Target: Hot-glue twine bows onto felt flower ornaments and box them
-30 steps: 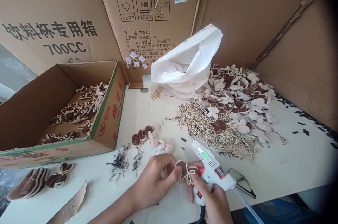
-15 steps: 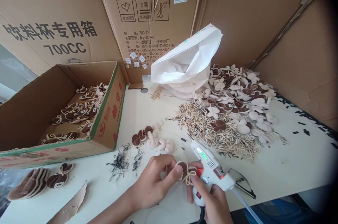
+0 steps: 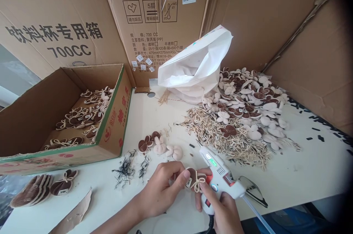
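Left hand (image 3: 157, 190), shifting off a white label (image 3: 189, 183), and right hand (image 3: 224, 209), clasping a white plastic glue gun (image 3: 223, 178), are finger-pinching a brown bow-tied fabric piece (image 3: 194, 178).

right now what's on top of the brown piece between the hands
On the brown piece sit a cream cord bow and a small label. The left hand and right hand cover parts of it; its underside is hidden.

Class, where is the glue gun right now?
In the head view, the glue gun is right of centre, in the right hand, beside the eyeglasses.
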Action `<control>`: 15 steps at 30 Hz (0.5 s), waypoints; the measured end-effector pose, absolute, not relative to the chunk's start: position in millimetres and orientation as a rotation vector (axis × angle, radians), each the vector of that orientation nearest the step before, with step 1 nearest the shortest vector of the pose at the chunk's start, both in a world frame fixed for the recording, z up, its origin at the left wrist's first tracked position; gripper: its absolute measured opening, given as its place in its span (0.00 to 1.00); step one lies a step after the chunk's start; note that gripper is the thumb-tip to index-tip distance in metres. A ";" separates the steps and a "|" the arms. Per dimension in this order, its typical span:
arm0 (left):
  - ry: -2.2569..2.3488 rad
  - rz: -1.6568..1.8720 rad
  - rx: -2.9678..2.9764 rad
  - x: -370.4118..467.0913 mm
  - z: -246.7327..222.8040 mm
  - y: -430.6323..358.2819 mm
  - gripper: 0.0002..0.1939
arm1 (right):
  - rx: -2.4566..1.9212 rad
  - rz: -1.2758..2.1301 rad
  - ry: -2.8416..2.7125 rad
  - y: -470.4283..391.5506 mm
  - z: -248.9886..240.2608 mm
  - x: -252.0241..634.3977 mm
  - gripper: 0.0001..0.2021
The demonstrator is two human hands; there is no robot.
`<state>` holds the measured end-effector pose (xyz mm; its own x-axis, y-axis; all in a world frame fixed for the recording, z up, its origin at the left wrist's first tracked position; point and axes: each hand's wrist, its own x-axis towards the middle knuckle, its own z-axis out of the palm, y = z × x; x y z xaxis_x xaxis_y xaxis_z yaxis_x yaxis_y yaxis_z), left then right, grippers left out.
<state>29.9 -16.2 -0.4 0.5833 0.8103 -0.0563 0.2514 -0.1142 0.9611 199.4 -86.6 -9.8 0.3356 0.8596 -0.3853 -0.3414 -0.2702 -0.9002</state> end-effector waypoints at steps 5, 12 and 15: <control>0.899 0.602 1.655 29.8 -1.1 -15.6 0.26 | -1.388 1.252 -0.521 -87.8 -13.0 201.0 0.27; 0.913 0.586 1.668 29.5 -0.8 -15.4 0.26 | -1.360 1.296 -0.541 -90.6 -20.6 203.9 0.31; 0.904 0.591 1.680 29.9 -0.9 -15.2 0.27 | -1.355 1.282 -0.529 -89.7 -19.0 203.3 0.29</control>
<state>29.9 -15.2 -0.9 0.5866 0.8076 -0.0604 0.2687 -0.1237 0.9553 203.3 -89.7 -19.0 0.3045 0.8761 -0.3738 -0.3578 -0.2585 -0.8973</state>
